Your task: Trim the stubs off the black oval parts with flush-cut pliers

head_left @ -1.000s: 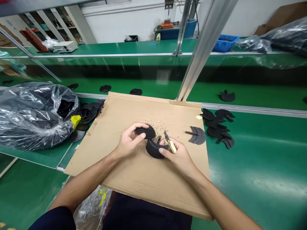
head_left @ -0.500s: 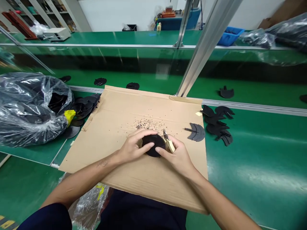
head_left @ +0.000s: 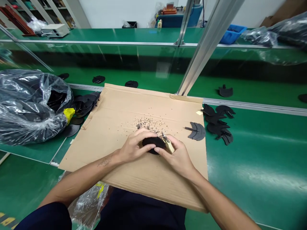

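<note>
Currently my left hand [head_left: 135, 145] is clamped, thumb in front and fingers over the top, on a black rounded plastic-looking part [head_left: 152, 141] between my hands. My right hand [head_left: 176, 156] grips metal cutters with pale-yellow handles [head_left: 169, 145], thumb tip against the part; other fingers mostly hidden. Step in hand, I judge: positioning the part. Next move calls for steady hold, cutter tips clear of fingers. Below: brown cardboard sheet [head_left: 129, 174]. Beyond: scattered black specks [head_left: 148, 124]. Rightward: dark-grey crescent-shaped stemmed part [head_left: 198, 132].

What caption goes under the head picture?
Left hand and right hand hold a rounded black part over brown cardboard, yellow-handled metal cutters in the right.
</note>
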The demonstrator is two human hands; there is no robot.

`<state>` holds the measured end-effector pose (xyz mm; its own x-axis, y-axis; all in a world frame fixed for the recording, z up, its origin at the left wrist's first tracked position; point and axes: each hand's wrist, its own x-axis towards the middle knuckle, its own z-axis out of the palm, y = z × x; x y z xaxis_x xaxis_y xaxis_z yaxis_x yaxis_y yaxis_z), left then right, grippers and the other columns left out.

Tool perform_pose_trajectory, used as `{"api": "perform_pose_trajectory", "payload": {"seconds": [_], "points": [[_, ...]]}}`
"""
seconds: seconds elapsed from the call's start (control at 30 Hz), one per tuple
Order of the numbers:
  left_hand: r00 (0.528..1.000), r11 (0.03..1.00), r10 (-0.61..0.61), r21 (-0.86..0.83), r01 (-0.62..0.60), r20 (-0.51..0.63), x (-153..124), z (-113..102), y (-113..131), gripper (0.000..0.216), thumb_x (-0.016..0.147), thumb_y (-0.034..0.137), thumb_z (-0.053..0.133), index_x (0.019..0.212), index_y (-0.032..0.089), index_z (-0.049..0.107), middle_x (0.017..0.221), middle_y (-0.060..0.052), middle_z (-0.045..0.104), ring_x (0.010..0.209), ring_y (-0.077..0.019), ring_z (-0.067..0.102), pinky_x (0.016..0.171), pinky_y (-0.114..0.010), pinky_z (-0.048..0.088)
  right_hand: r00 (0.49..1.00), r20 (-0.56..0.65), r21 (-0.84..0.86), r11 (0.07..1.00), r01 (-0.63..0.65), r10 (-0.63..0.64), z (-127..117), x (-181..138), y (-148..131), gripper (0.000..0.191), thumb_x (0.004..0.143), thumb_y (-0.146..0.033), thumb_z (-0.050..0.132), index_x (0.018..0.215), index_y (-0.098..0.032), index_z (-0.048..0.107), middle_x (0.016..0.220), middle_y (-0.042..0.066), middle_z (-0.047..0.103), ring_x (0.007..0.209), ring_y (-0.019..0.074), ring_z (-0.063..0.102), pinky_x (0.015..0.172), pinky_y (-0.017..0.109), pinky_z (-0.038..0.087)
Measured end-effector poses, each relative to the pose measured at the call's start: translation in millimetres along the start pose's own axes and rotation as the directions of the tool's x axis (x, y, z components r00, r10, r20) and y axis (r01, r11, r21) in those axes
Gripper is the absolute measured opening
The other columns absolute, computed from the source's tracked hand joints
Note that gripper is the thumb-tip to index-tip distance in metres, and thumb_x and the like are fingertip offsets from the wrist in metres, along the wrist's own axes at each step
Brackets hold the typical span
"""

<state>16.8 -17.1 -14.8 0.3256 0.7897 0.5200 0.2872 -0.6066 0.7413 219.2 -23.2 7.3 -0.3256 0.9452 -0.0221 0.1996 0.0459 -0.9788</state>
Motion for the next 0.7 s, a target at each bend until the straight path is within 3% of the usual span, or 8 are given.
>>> {"api": "perform_pose_trajectory", "payload": {"seconds": [0.43, 0.6, 0.7], "points": [[0.997, 0.998, -0.068, -0.007, 0.068, -0.044, -0.6, -1.5, 0.6, 0.032, 0.092, 0.028, 0.072, 0.122, 0.022, 0.066, 0.104, -0.007, 0.072, 0.095, -0.0190, 0.067, 0.082, -0.032, 0.056, 0.999, 0.002, 0.032, 0.999, -0.034, 0.034, 0.0, 0.1, -3.2, 0.030, 0.085, -0.050, 0.074, 0.096, -0.023, 0.069, 0.090, 0.004, 0.068, 0.085, 0.0225, 0.061, 0.075, 0.034, 0.053], [0.997, 1.000, -0.028, -0.002, 0.028, -0.072, -2.9, 1.6, 1.9, 0.033, 0.091, 0.026, 0.072, 0.123, 0.023, 0.065, 0.105, -0.007, 0.072, 0.095, -0.0188, 0.067, 0.084, -0.033, 0.057, 0.999, -0.032, -0.018, 0.999, 0.027, -0.027, 0.7, -1.0, 0.0, 0.022, 0.090, -0.045, 0.069, 0.094, -0.023, 0.066, 0.085, 0.003, 0.067, 0.080, 0.0211, 0.061, 0.073, 0.032, 0.051], [0.993, 0.994, -0.079, -0.076, 0.072, -0.084, -4.3, 2.8, 1.9, 0.042, 0.090, 0.027, 0.074, 0.130, 0.024, 0.061, 0.104, -0.006, 0.070, 0.090, -0.0170, 0.067, 0.081, -0.030, 0.057, 0.993, -0.041, -0.095, 0.990, 0.108, -0.112, 0.6, -2.3, 1.4, 0.017, 0.093, -0.041, 0.065, 0.091, -0.024, 0.065, 0.081, 0.002, 0.066, 0.075, 0.0201, 0.060, 0.071, 0.032, 0.050]]}}
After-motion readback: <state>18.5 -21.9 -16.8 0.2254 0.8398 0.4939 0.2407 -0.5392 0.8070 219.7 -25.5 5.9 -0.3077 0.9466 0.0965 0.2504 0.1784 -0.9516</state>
